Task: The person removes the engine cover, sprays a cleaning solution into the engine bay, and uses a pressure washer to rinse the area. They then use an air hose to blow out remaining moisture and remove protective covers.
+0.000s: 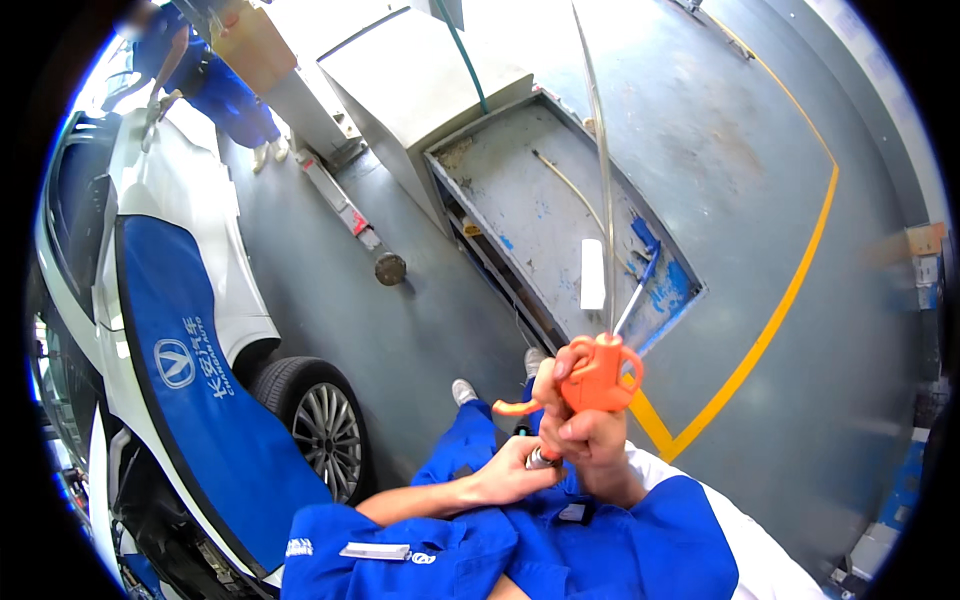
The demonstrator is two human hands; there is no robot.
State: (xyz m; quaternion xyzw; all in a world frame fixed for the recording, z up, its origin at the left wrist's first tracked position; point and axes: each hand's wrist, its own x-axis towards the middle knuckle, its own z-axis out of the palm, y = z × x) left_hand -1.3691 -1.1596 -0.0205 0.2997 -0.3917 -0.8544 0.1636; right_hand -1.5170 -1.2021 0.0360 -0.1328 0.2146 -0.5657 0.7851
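Orange tool [598,380] fills right hand [597,438]; left hand [508,476] grips fitting [542,459]; tray [520,160] contains blue gun [646,238].

kinda scuffed grey tray [512,205] tbh, blue paint patches [672,290] in one corner. a thin pale hose [567,179], blue-handled tool [646,236] and white strip [592,274] lie in it. grey floor [740,250] has a yellow line [740,372].

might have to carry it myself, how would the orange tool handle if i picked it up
The orange tool is probably stiff, since its body looks like hard plastic. It may tip easily, as a long thin tube or rod appears to rise from its top.
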